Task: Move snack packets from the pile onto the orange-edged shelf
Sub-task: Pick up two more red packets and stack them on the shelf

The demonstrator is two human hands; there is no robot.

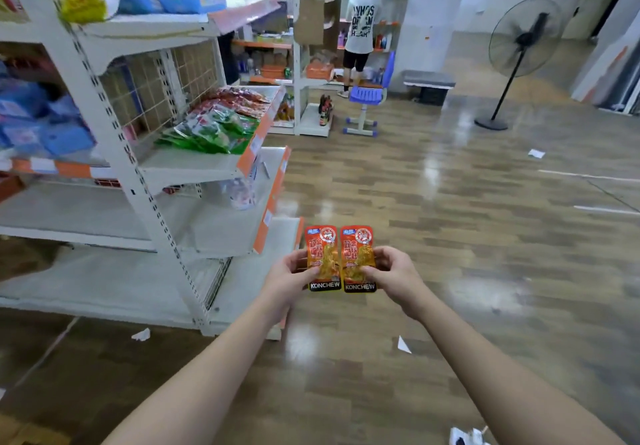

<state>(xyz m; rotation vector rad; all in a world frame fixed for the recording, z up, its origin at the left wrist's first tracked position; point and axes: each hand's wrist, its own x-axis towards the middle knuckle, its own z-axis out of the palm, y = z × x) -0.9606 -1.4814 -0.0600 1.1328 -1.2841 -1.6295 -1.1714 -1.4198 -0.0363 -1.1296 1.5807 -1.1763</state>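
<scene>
While both hands meet at lower centre, the left hand [289, 276] pinches one KONCHEW snack packet [322, 258] and the right hand [394, 276] pinches another KONCHEW packet [358, 259], upright, edges touching, right of the orange-edged shelf [251, 155].

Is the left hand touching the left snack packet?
Touching. The head view shows the left hand pinching the left snack packet, thumb on its front.

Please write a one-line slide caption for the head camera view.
Left hand and right hand each hold an orange snack packet beside the orange-edged shelf.

Probably a shop: stocked retail shelving [194, 165]
</scene>
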